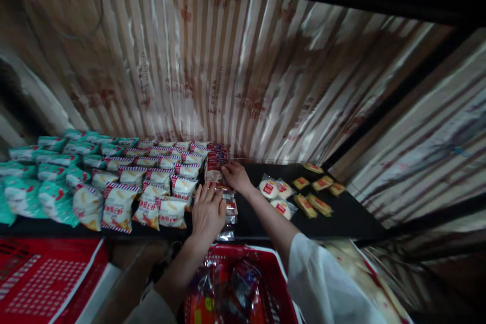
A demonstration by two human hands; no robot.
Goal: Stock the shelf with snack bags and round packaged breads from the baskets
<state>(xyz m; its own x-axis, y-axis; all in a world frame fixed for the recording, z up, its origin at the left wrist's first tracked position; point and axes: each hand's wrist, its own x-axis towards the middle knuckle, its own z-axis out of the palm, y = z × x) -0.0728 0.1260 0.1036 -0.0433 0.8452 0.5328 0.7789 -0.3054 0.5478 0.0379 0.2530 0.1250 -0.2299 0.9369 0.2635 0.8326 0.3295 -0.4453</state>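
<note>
A row of dark red snack packets (215, 168) runs from the back to the front of the black shelf (252, 220). My left hand (208, 211) is over the near part of this row, palm down, fingers stretched out and slightly apart. Just behind it, my right hand (236, 176) reaches in from the right and touches the packets' side with extended fingers; its fingertips are partly hidden. Silvery packet ends (230, 207) show in front of the hands. To the left, rows of white chip bags (118, 207) stand close to my left hand.
Green bags (56, 202) fill the shelf's left end. Round white packs (269, 188) and small yellow packs (306, 205) lie at right. Below stand a red basket (279, 263) with packaged goods and another red basket (41, 278). Striped sheeting (235, 71) hangs behind.
</note>
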